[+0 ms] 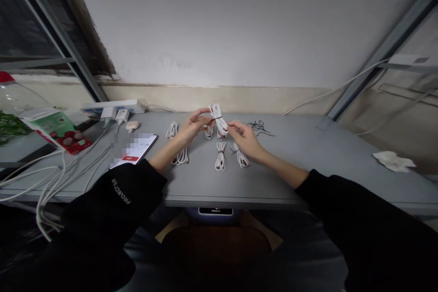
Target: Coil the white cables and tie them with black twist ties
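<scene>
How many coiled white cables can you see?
6. One coil is held between the left hand and right hand; one lies partly hidden below them; two lie further left; two lie nearer the person. More could be hidden.

Our left hand (194, 127) and right hand (243, 139) hold black thread (216, 118) around a coiled white cable (218, 121) — more coils (221, 156) lie on the gray tabletop (280, 169).

Black long sleeves (102, 219) right down to both wrists, and there, white capital lettering (120, 191) along the left forearm, "PROJECT" just readable! Bare left hand (193, 127), bare right hand (244, 139), grey trousers (301, 255) below.
</scene>
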Demonstrator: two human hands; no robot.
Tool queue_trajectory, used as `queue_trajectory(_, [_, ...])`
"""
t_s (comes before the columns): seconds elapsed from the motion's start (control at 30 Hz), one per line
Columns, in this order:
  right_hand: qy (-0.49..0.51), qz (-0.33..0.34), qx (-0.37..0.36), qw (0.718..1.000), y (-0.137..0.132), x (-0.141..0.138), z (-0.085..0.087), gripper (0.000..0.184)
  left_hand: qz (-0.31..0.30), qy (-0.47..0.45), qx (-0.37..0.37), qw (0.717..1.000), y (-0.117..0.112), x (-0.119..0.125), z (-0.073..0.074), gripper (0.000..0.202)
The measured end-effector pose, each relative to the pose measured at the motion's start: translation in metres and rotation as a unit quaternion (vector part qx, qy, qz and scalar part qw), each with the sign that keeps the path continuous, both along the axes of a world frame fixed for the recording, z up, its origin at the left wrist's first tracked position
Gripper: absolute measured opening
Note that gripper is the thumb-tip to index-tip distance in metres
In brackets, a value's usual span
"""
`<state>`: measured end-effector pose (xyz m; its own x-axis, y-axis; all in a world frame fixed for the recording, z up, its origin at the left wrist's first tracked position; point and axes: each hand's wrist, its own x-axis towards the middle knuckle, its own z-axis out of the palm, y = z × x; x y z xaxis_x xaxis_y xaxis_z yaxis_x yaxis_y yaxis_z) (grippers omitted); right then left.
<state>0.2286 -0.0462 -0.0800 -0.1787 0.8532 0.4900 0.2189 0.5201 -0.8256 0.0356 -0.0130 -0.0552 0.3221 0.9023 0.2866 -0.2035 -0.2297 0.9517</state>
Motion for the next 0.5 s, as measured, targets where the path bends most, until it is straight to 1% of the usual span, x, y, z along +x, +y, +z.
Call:
queue_trajectory(0.07, [0.029, 0.011, -0.025, 0.999, 0.005, 0.001, -0.002, 0.022, 0.019, -0.013, 0.006, 1.000, 0.001, 0.000, 0.000, 0.031])
queue_trajectory(0.17, [0.046, 0.007, -0.056, 0.997, 0.012, 0.003, -0.002, 0.022, 0.037, -0.024, -0.018, 0.999, 0.002, 0.001, -0.002, 0.038])
queue_trajectory(0.23, [0.059, 0.018, -0.082, 0.995, 0.014, 0.004, 0.000, 0.024, 0.011, -0.006, -0.033, 0.999, 0.002, 0.002, -0.004, 0.032])
queue_trajectory(0.33, [0.074, 0.083, -0.131, 0.985, 0.012, 0.004, 0.001, 0.030, -0.059, 0.036, -0.023, 0.997, 0.002, 0.004, -0.006, 0.025])
queue_trajectory(0.37, [0.068, 0.100, -0.137, 0.983, 0.011, 0.003, 0.002, 0.031, -0.072, 0.048, -0.016, 0.996, 0.001, 0.004, -0.007, 0.024])
queue_trajectory(0.43, [0.047, 0.106, -0.118, 0.986, 0.007, 0.001, 0.002, 0.030, -0.074, 0.065, -0.007, 0.995, 0.001, 0.005, -0.008, 0.023])
queue_trajectory(0.5, [0.026, 0.079, -0.067, 0.994, 0.004, 0.000, 0.001, 0.027, -0.062, 0.074, -0.006, 0.995, 0.000, 0.005, -0.008, 0.023])
